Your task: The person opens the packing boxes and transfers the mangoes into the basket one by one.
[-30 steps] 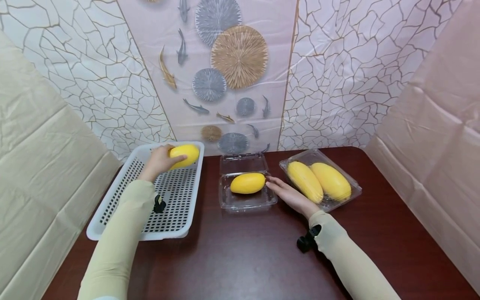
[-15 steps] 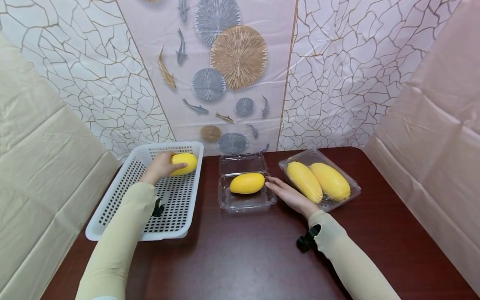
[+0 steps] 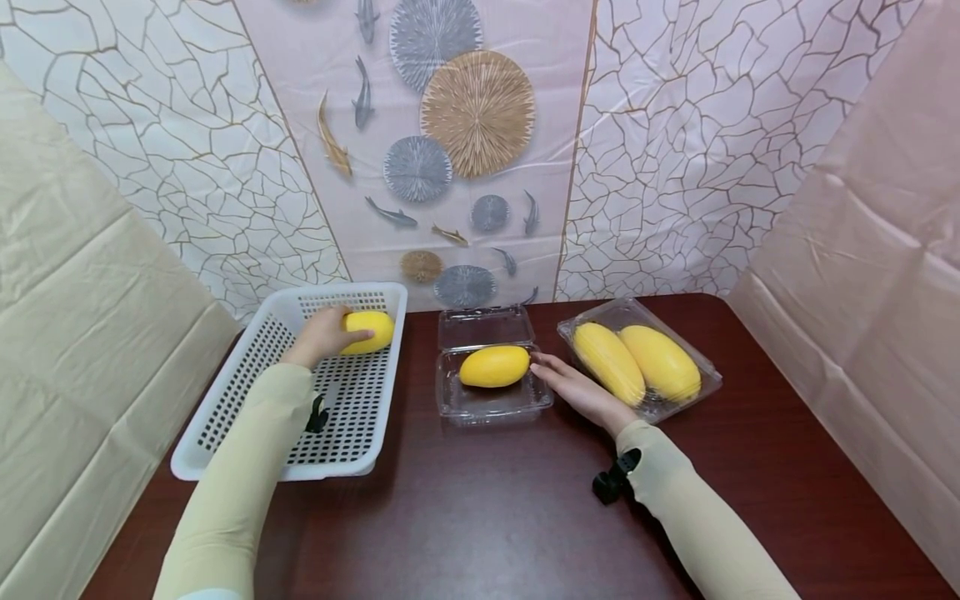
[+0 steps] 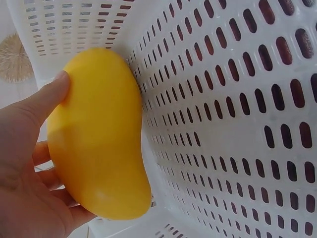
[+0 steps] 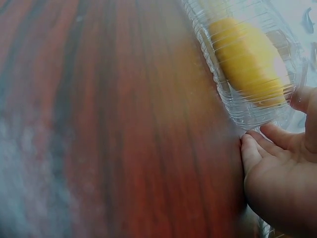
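Note:
In the head view my left hand (image 3: 322,335) is down inside the white basket (image 3: 381,417), gripping a yellow mango (image 3: 371,332) by its left side. The left wrist view has the thumb on one face of this mango (image 4: 99,144) and the fingers curled behind it, close to the perforated basket wall (image 4: 218,94). At centre, a clear plastic clamshell box (image 3: 457,407) stands with its lid raised at the back and one mango (image 3: 495,367) lying inside. My right hand (image 3: 581,393) touches the right end of that box, its fingers fairly straight in the head view.
To the right of my right hand sits a closed clear box (image 3: 708,379) with two mangoes (image 3: 660,362) in it. The dark red table (image 3: 480,517) meets a patterned backdrop (image 3: 480,233) at the rear. Beige cloth panels (image 3: 97,350) flank both sides.
My left hand has lowered the mango from near the basket's rim into its back right part. The right hand and the clamshell box stay where they were.

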A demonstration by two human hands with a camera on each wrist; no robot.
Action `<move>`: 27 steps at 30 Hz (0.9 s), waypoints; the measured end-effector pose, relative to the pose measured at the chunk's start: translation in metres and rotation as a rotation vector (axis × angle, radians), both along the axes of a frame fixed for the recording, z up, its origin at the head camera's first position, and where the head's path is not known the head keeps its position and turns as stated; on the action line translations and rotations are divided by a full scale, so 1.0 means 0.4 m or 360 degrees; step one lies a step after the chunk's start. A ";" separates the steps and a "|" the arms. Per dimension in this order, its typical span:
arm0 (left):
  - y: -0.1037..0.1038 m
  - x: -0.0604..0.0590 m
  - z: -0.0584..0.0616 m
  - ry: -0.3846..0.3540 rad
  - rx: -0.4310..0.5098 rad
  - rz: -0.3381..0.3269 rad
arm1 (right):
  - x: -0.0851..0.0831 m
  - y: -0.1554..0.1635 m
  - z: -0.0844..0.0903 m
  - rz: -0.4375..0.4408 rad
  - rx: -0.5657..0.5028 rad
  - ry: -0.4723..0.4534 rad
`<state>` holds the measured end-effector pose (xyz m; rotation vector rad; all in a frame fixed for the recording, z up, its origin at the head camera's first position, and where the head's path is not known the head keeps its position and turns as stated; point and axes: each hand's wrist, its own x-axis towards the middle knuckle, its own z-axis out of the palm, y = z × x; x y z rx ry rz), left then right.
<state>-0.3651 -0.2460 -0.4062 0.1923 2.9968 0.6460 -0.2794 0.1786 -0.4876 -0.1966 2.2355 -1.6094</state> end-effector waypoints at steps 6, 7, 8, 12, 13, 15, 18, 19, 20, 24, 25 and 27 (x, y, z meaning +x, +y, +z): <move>-0.002 -0.004 0.001 -0.0008 -0.0007 -0.0025 | -0.003 0.002 -0.003 -0.0005 0.0006 -0.0001; -0.003 -0.003 0.001 -0.0008 -0.0004 -0.0031 | -0.003 0.002 -0.003 -0.0005 0.0004 -0.0002; -0.004 -0.003 0.001 -0.0010 0.0002 -0.0032 | -0.003 0.002 -0.003 -0.0004 0.0004 0.0000; -0.011 -0.001 -0.001 -0.0028 0.0011 -0.0022 | -0.003 0.001 -0.003 0.0001 0.0003 -0.0003; -0.013 0.000 -0.002 -0.0035 0.0021 -0.0020 | -0.003 0.001 -0.003 0.0000 0.0005 -0.0003; -0.018 -0.001 -0.003 -0.0051 0.0040 -0.0009 | -0.003 0.000 -0.004 -0.0002 0.0005 -0.0003; -0.025 -0.004 -0.004 -0.0065 0.0072 0.0035 | -0.003 0.000 -0.004 0.0001 0.0004 0.0005; -0.027 -0.004 -0.003 -0.0065 0.0085 0.0053 | -0.002 0.000 -0.004 0.0001 0.0005 0.0007; -0.029 -0.005 -0.002 -0.0062 0.0086 0.0074 | -0.002 0.000 -0.004 0.0003 0.0005 0.0009; -0.035 -0.003 0.002 -0.0043 0.0106 0.0115 | -0.003 0.002 -0.007 0.0008 0.0009 0.0009; -0.037 -0.002 0.001 -0.0039 0.0109 0.0117 | -0.004 0.003 -0.008 0.0010 0.0010 0.0003; -0.041 -0.003 -0.001 -0.0039 0.0115 0.0132 | -0.004 0.003 -0.009 0.0012 0.0009 -0.0009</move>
